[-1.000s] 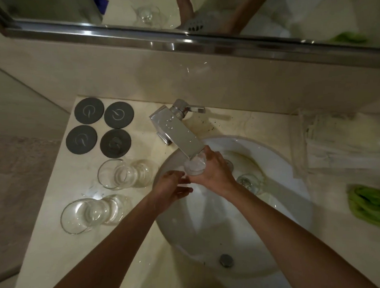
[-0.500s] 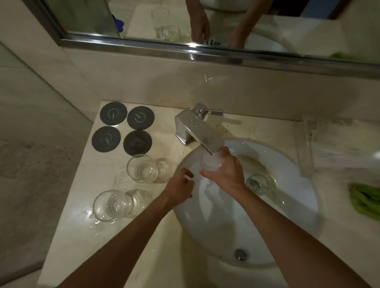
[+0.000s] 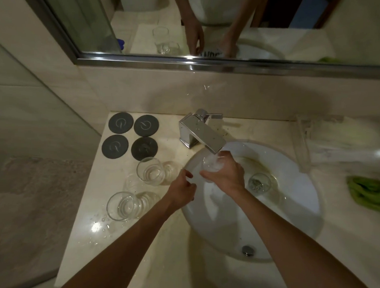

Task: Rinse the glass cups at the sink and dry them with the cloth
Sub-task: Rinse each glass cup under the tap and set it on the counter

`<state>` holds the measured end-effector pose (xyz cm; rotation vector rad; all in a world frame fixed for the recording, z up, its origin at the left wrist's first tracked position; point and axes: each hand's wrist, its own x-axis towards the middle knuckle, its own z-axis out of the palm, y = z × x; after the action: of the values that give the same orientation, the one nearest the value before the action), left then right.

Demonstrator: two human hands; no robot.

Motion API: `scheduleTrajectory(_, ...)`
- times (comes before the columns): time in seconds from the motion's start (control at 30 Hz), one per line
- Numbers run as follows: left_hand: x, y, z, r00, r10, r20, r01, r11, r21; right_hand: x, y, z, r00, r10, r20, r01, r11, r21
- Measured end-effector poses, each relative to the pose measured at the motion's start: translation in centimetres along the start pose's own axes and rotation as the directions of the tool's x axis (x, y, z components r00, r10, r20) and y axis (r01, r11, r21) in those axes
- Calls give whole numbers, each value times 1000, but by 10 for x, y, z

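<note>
Your left hand (image 3: 183,192) hovers with fingers loosely curled, holding nothing, at the round white basin's (image 3: 306,232) left rim. Your right hand (image 3: 225,174) grips a clear glass cup (image 3: 212,164) under the square chrome faucet (image 3: 203,133). Two more clear glasses (image 3: 150,171) stand left on the counter; the green cloth (image 3: 368,193) lies far right.

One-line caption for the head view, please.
Right hand holds a glass under the running faucet over the sink; left hand waits beside it.

Dim warm light, glare on wet countertop (image 3: 98,226), wide-angle bending at edges.
</note>
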<state>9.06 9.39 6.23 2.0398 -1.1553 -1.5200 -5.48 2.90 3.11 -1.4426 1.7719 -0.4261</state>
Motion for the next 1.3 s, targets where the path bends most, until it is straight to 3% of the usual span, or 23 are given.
scheduleTrajectory(0.07,-1,3,1,1000,-4,-9,4,1000,-11,-2,0,0,999,17,-35,-15,998,59)
scheduleTrajectory(0.2,-4,5,0,1000,-8,-14,8,1000,-18,-5,-8,1,999,35,11,-35,999,-1)
scheduleTrajectory(0.3,-7,1,-2,1000,10,-12,-10,1000,-8,-6,-10,-5,993,117,-23,-113,988,107)
scheduleTrajectory(0.37,-8,0,-7,999,32,-24,-32,999,-6,-13,-9,-5,989,146,18,-147,982,119)
scheduleTrajectory(0.43,-11,-4,-10,996,71,-61,-71,997,3,-24,-4,-2,972,202,117,-226,941,253)
scheduleTrajectory(0.47,-13,-5,-12,991,103,-86,-101,995,23,-31,-2,-1,948,250,198,-310,868,388)
scheduleTrajectory(0.53,-21,-6,-15,979,166,-114,-163,986,38,-44,-1,-3,854,323,408,-519,595,614)
scheduleTrajectory(0.6,-31,-3,-17,970,214,-114,-221,974,-45,-58,-2,-7,751,307,584,-657,272,703)
scheduleTrajectory(0.67,-41,6,-18,962,247,-116,-258,962,-94,-73,-7,-10,701,230,675,-696,14,718)
scheduleTrajectory(0.77,-57,15,-15,951,276,-140,-294,945,-140,-88,-10,-13,715,169,678,-648,-204,734)
scheduleTrajectory(0.83,-68,15,-11,952,236,-194,-275,939,-206,-94,-10,-14,732,193,653,-602,-266,753)
scheduleTrajectory(0.93,-83,4,-7,951,160,-263,-236,929,-286,-102,-7,-14,745,288,601,-555,-232,799)
scheduleTrajectory(1.03,-93,-14,-8,945,92,-312,-189,936,-296,-113,-14,-12,751,383,538,-557,-68,827)
scheduleTrajectory(1.17,-98,-35,-15,941,44,-336,-134,959,-250,-128,-24,0,858,380,345,-478,349,806)
scheduleTrajectory(1.23,-99,-43,-19,934,56,-354,-125,977,-175,-136,-28,8,931,255,261,-365,611,703)
scheduleTrajectory(1.3,-99,-51,-22,923,96,-372,-134,988,-78,-142,-32,16,978,88,188,-169,866,472)
